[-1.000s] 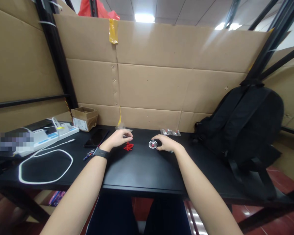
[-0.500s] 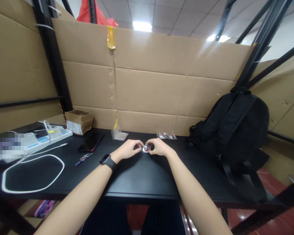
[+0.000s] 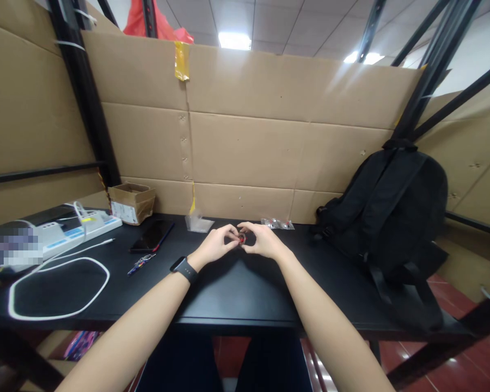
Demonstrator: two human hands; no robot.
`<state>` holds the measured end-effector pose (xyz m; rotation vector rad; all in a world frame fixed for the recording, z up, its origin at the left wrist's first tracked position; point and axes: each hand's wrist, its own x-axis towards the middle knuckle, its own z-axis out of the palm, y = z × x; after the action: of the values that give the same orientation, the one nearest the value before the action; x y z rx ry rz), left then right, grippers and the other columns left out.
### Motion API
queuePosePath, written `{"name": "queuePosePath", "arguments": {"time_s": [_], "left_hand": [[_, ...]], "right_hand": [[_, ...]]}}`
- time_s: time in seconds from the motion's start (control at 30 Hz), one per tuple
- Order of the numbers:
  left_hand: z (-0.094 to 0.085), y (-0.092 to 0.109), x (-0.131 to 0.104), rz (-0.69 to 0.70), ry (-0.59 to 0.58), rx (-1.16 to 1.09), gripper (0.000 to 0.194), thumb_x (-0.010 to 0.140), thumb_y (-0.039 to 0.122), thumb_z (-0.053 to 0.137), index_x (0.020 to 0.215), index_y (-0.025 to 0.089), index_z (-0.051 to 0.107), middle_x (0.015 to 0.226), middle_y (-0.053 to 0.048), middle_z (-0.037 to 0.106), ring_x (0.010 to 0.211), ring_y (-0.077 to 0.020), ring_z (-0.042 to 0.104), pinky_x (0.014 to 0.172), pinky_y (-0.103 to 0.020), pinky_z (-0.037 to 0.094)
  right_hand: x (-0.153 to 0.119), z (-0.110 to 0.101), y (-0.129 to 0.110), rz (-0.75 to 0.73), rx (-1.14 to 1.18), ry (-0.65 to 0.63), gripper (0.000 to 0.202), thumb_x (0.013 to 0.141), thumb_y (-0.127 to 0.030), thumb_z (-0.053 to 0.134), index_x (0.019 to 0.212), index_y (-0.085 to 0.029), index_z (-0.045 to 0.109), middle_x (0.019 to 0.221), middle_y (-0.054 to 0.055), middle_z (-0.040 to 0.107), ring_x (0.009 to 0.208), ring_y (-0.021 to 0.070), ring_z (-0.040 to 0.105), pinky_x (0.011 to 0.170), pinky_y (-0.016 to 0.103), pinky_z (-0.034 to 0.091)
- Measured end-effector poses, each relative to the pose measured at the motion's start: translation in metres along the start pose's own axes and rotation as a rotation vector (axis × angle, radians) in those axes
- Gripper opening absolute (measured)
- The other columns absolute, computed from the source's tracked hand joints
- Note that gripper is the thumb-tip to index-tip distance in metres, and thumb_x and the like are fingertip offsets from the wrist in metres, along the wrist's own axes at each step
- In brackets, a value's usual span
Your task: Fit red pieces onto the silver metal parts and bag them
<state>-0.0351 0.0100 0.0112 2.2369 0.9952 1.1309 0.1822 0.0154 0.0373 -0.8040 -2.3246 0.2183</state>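
Note:
Between my hands, just above the black table (image 3: 245, 294), is a small round silver-and-red piece (image 3: 242, 238); its exact kind is too small to make out. My left hand (image 3: 217, 245), with a dark watch (image 3: 183, 267) on the wrist, pinches its left side between thumb and fingers. Curled around the right side, my right hand (image 3: 263, 241) grips it too, and the fingers cover much of its rim. Behind the hands lie small clear packets (image 3: 277, 224) with red and silver bits inside, and a clear plastic bag (image 3: 199, 223).
A phone (image 3: 152, 236), keys (image 3: 141, 264), an open cardboard box (image 3: 132, 202), a white power strip (image 3: 81, 235) and a looped white cable (image 3: 59, 317) are on the left. A black backpack (image 3: 400, 212) stands at the right. Cardboard panels (image 3: 245, 147) wall the back.
The round piece has been tilted: its broad silver face showed before, and now it looks narrower and redder. My fingers have closed further around it, and the hands sit slightly higher in view.

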Motion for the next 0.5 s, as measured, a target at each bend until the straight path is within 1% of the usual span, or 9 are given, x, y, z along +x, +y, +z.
{"name": "queuePosePath", "arguments": {"time_s": [0.13,0.2,0.3,0.33,0.4,0.5], "left_hand": [[0.004,-0.005,0.004,-0.043,0.129,-0.09,0.02,0.082,0.035,0.069,0.09,0.021,0.057,0.092,-0.003,0.074,0.092,-0.0202,0.071,0.087,-0.032,0.052],[0.007,-0.008,0.006,-0.064,0.163,-0.151,0.024,0.08,0.036,0.071,0.088,0.021,0.055,0.09,-0.003,0.073,0.091,-0.0203,0.071,0.086,-0.032,0.052],[0.01,-0.011,0.008,-0.073,0.19,-0.217,0.024,0.078,0.034,0.072,0.086,0.02,0.054,0.086,-0.002,0.07,0.088,-0.0194,0.07,0.085,-0.032,0.052],[0.011,-0.012,0.009,-0.068,0.194,-0.232,0.023,0.078,0.033,0.071,0.085,0.02,0.054,0.085,-0.002,0.069,0.087,-0.019,0.07,0.084,-0.031,0.052],[0.012,-0.014,0.01,-0.051,0.19,-0.247,0.022,0.078,0.03,0.071,0.085,0.02,0.053,0.084,-0.001,0.068,0.086,-0.0183,0.069,0.084,-0.031,0.052],[0.009,-0.013,0.009,-0.029,0.18,-0.212,0.02,0.079,0.028,0.07,0.085,0.02,0.053,0.085,-0.001,0.068,0.085,-0.0179,0.068,0.084,-0.031,0.051]], "right_hand": [[0.002,0.005,-0.003,0.014,0.148,0.12,0.053,0.069,-0.016,0.073,0.12,-0.024,0.059,0.111,0.004,0.071,0.103,0.0202,0.068,0.093,0.032,0.052],[0.004,0.009,-0.004,0.022,0.208,0.157,0.052,0.067,-0.015,0.072,0.117,-0.023,0.059,0.113,0.004,0.07,0.105,0.0204,0.067,0.096,0.034,0.052],[0.005,0.014,-0.005,0.022,0.3,0.177,0.052,0.066,-0.014,0.072,0.115,-0.023,0.058,0.113,0.004,0.067,0.106,0.0202,0.066,0.098,0.035,0.051],[0.005,0.016,-0.004,0.022,0.338,0.175,0.053,0.066,-0.014,0.071,0.116,-0.023,0.057,0.113,0.004,0.066,0.105,0.0199,0.066,0.097,0.035,0.052],[0.005,0.018,-0.004,0.033,0.4,0.158,0.055,0.066,-0.013,0.071,0.118,-0.023,0.055,0.114,0.004,0.063,0.1,0.0191,0.067,0.09,0.033,0.055],[0.005,0.019,-0.003,0.056,0.382,0.137,0.057,0.065,-0.012,0.07,0.118,-0.024,0.055,0.114,0.005,0.06,0.093,0.018,0.067,0.076,0.028,0.057]]}}
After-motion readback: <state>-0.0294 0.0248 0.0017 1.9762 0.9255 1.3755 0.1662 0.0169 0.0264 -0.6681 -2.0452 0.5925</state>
